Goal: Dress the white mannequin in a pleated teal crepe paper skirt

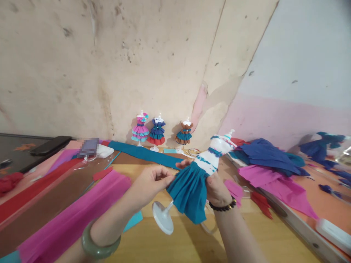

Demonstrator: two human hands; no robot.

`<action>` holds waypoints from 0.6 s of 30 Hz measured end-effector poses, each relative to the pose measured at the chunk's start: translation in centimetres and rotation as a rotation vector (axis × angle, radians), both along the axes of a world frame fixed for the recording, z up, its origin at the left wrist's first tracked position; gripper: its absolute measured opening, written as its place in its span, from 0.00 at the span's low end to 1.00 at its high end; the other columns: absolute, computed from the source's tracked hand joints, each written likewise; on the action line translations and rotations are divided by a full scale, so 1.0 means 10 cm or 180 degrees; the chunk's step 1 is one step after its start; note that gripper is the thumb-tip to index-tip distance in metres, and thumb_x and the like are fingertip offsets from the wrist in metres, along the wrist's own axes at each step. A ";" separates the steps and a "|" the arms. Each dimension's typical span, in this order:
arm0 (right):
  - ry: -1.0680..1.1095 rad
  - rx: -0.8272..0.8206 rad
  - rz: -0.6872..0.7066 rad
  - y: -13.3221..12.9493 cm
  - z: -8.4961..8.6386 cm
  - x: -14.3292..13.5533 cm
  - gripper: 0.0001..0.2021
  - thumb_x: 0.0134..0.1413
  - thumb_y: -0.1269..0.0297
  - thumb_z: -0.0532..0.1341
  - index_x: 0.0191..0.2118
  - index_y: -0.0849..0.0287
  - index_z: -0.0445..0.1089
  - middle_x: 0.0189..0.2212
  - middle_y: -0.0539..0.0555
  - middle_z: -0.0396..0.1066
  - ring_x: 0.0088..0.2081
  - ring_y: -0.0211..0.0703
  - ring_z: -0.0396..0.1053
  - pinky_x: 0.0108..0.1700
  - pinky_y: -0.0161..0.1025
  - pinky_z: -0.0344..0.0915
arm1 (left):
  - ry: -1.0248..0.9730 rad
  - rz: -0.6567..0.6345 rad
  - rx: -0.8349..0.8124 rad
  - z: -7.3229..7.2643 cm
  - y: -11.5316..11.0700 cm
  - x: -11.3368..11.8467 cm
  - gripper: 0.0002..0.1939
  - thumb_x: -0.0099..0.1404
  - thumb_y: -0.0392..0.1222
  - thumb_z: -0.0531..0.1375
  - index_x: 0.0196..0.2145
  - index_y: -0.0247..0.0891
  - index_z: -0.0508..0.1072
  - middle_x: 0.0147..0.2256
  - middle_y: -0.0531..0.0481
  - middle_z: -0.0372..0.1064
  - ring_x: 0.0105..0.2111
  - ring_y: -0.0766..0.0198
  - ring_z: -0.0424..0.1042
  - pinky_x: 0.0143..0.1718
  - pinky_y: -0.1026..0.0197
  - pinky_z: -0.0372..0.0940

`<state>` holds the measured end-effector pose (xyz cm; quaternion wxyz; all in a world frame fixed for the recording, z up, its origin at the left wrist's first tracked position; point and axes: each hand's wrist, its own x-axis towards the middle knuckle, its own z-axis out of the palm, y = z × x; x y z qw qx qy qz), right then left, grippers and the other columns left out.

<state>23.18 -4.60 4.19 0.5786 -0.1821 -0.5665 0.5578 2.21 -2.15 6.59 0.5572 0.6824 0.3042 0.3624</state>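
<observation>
A small white dress form tilts to the right above the table, with bands of teal on its torso. Around its lower half hangs a pleated teal crepe-paper skirt, and its round white base sticks out below. My right hand, with a beaded bracelet at the wrist, grips the form from behind; part of its fingers is hidden by the skirt. My left hand, below which a green bangle sits, has thumb and finger pinched together at the skirt's left edge.
Against the wall stand several small dressed forms, among them a pink one, a blue one and a brown-and-teal one. Paper strips, such as a teal strip and a pink one, lie left. Blue paper is piled right.
</observation>
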 end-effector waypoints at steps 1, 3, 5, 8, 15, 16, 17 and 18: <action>0.0002 0.0005 -0.0027 0.01 0.00 -0.01 0.27 0.44 0.47 0.71 0.49 0.54 0.74 0.51 0.58 0.73 0.53 0.55 0.70 0.52 0.49 0.68 | 0.0139 -0.0040 0.0061 0.01 0.01 -0.01 0.16 0.58 0.53 0.60 0.23 0.38 0.65 0.22 0.56 0.60 0.23 0.68 0.61 0.26 0.64 0.57; -0.0025 -0.0021 -0.0084 0.02 -0.01 -0.02 0.26 0.45 0.47 0.71 0.49 0.54 0.74 0.51 0.59 0.74 0.53 0.56 0.70 0.51 0.49 0.68 | 0.0419 -0.0062 0.0253 0.02 0.04 -0.02 0.17 0.60 0.53 0.56 0.22 0.39 0.62 0.22 0.57 0.56 0.24 0.68 0.59 0.27 0.64 0.55; -0.0055 -0.0065 -0.0110 0.04 -0.01 -0.03 0.26 0.46 0.47 0.70 0.49 0.54 0.74 0.51 0.59 0.73 0.53 0.56 0.70 0.53 0.50 0.67 | 0.0694 -0.0035 0.0459 0.02 0.06 -0.03 0.18 0.62 0.53 0.53 0.22 0.40 0.60 0.22 0.57 0.52 0.23 0.68 0.55 0.27 0.63 0.53; -0.0015 -0.0118 -0.0129 0.06 0.00 -0.05 0.24 0.47 0.48 0.70 0.49 0.54 0.75 0.50 0.60 0.74 0.54 0.56 0.69 0.55 0.51 0.65 | 0.1060 -0.0036 0.0682 -0.02 0.09 -0.05 0.19 0.65 0.55 0.49 0.23 0.40 0.59 0.23 0.57 0.52 0.24 0.67 0.54 0.27 0.63 0.52; 0.0050 -0.0228 -0.0194 0.06 0.06 -0.09 0.22 0.45 0.50 0.71 0.45 0.56 0.77 0.47 0.59 0.76 0.52 0.56 0.71 0.54 0.50 0.65 | 0.1313 -0.0033 0.0926 -0.07 0.13 -0.09 0.22 0.67 0.57 0.47 0.24 0.39 0.64 0.24 0.54 0.60 0.26 0.64 0.61 0.27 0.63 0.56; 0.0062 -0.0230 -0.0199 0.06 0.06 -0.09 0.23 0.45 0.50 0.72 0.46 0.56 0.77 0.47 0.59 0.76 0.51 0.56 0.71 0.54 0.50 0.66 | 0.1316 -0.0021 0.0949 -0.07 0.14 -0.09 0.23 0.67 0.56 0.47 0.23 0.39 0.65 0.23 0.54 0.61 0.26 0.63 0.62 0.27 0.63 0.57; 0.0063 -0.0239 -0.0198 0.06 0.05 -0.09 0.23 0.45 0.49 0.71 0.46 0.56 0.77 0.47 0.60 0.76 0.50 0.56 0.72 0.53 0.50 0.66 | 0.1322 -0.0003 0.0978 -0.06 0.14 -0.10 0.24 0.68 0.56 0.47 0.23 0.38 0.66 0.23 0.53 0.62 0.26 0.63 0.63 0.27 0.63 0.57; 0.0058 -0.0247 -0.0193 0.06 0.05 -0.09 0.24 0.45 0.49 0.71 0.47 0.56 0.77 0.47 0.60 0.76 0.49 0.56 0.72 0.52 0.51 0.66 | 0.1343 0.0014 0.1005 -0.05 0.15 -0.11 0.24 0.68 0.56 0.47 0.22 0.38 0.66 0.22 0.53 0.63 0.25 0.63 0.64 0.28 0.63 0.58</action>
